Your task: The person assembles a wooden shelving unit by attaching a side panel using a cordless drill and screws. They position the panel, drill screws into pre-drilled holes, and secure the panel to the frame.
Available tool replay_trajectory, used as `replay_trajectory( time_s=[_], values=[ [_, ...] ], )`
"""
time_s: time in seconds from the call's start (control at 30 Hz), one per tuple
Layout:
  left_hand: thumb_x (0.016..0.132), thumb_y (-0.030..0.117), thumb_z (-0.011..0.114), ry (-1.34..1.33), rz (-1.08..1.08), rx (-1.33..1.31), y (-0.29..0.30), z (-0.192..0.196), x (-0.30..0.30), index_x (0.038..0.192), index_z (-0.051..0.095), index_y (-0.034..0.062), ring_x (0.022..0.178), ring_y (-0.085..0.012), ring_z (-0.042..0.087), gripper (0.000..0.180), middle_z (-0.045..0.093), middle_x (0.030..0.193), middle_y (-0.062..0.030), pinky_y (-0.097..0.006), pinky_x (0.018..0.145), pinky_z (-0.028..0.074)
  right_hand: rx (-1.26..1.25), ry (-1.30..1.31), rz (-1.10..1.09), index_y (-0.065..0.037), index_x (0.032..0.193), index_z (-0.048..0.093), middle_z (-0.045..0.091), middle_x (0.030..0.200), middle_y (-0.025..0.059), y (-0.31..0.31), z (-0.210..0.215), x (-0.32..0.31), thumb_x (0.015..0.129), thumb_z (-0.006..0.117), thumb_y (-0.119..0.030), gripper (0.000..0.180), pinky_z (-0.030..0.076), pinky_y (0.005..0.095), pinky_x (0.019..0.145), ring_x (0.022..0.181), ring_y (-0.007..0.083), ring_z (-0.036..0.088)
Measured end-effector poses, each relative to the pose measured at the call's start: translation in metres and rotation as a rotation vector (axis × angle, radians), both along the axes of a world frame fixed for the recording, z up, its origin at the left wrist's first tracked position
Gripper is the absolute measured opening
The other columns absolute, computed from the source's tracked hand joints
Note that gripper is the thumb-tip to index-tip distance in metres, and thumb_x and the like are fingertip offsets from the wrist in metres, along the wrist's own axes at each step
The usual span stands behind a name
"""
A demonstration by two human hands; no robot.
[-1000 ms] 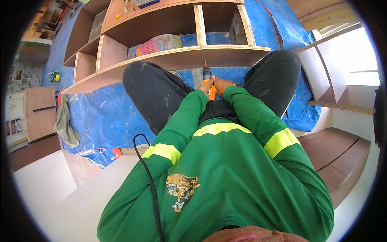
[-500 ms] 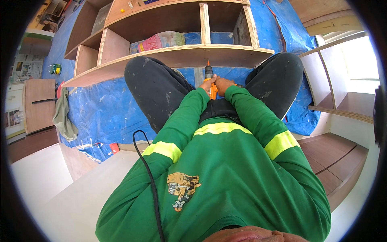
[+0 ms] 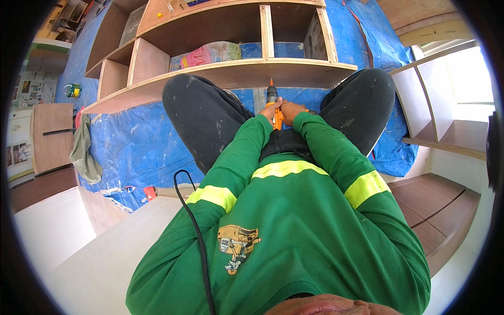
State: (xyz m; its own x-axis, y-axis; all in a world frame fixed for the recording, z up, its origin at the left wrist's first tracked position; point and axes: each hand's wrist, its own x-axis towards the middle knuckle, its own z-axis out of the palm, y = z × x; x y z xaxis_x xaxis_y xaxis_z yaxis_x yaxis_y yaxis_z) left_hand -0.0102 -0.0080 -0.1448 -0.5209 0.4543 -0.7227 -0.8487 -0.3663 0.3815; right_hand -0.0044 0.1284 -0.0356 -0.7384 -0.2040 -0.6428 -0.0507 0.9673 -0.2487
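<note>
Drill: an orange and black power drill [image 3: 273,105] sits between the person's knees, far from the body, its tip pointing up at the near edge of the wooden shelf unit [image 3: 231,73].
Left hand: the left hand [image 3: 269,110] wraps the drill's left side, grip pressed around the orange body.
Right hand: the right hand [image 3: 291,109] clasps the drill from the right, grip pressed tight on it, touching the left hand.
Drill tip: the bit meets or nearly meets the long front board of the shelf unit; I cannot tell whether it touches.
Legs: dark trousers, left knee [image 3: 197,102] and right knee [image 3: 362,97] spread either side of the drill.
Sleeves: green with yellow bands, both forearms running up from the near edge to meet at the drill.
Cable: a black cord [image 3: 197,236] trails down the left of the green shirt, across the pale board [image 3: 105,252] near the left.
Shelf unit: lying on its back on the blue tarp [image 3: 136,142], open compartments facing up; a pink and green bag [image 3: 207,53] shows through one.
Left side: a grey-green cloth [image 3: 84,152] hangs beside a brown panel [image 3: 50,136]; a small green and yellow can [image 3: 73,90] stands far left.
Right side: brown shelf boards [image 3: 441,205] stand well apart from the hands.
</note>
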Motion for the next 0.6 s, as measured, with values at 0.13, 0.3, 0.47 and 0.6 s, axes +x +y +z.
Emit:
replay_trajectory(
  time_s=[0.13, 0.3, 0.47, 0.6],
  values=[
    [0.094, 0.058, 0.074, 0.015, 0.014, -0.035, 0.000, 0.005, 0.002, 0.121, 0.069, 0.0140, 0.093, -0.0269, 0.076, 0.052, 0.078, 0.108, -0.0070, -0.048, 0.081, 0.061, 0.031, -0.019, 0.020, 0.001, 0.140, 0.051, 0.070, 0.130, 0.0230, 0.000, -0.005, -0.003, 0.087, 0.074, -0.009, 0.059, 0.051, 0.0615, 0.102, 0.124, 0.0416, 0.067],
    [0.095, 0.051, 0.078, -0.030, 0.002, -0.001, -0.001, 0.021, 0.002, 0.114, 0.072, 0.0106, 0.091, -0.0263, 0.075, 0.045, 0.078, 0.107, -0.0088, -0.043, 0.079, 0.058, 0.046, 0.006, 0.015, 0.002, 0.137, 0.051, 0.071, 0.127, 0.0237, 0.006, -0.010, -0.003, 0.085, 0.076, -0.008, 0.058, 0.051, 0.0602, 0.101, 0.122, 0.0416, 0.068],
    [0.093, 0.061, 0.074, -0.030, -0.036, -0.038, -0.002, 0.025, 0.004, 0.118, 0.071, 0.0160, 0.087, -0.0247, 0.074, 0.052, 0.078, 0.102, -0.0032, -0.044, 0.074, 0.059, 0.154, 0.002, 0.036, -0.001, 0.135, 0.054, 0.072, 0.127, 0.0205, 0.004, -0.001, -0.005, 0.081, 0.080, -0.008, 0.060, 0.051, 0.0621, 0.100, 0.122, 0.0400, 0.069],
    [0.092, 0.059, 0.077, -0.011, 0.004, -0.012, 0.001, 0.017, 0.004, 0.114, 0.071, 0.0158, 0.083, -0.0243, 0.073, 0.049, 0.078, 0.098, -0.0037, -0.044, 0.072, 0.058, 0.084, 0.011, -0.002, -0.003, 0.135, 0.057, 0.072, 0.130, 0.0185, 0.007, -0.007, 0.000, 0.080, 0.083, -0.009, 0.061, 0.051, 0.0648, 0.100, 0.123, 0.0400, 0.068]
  ],
)
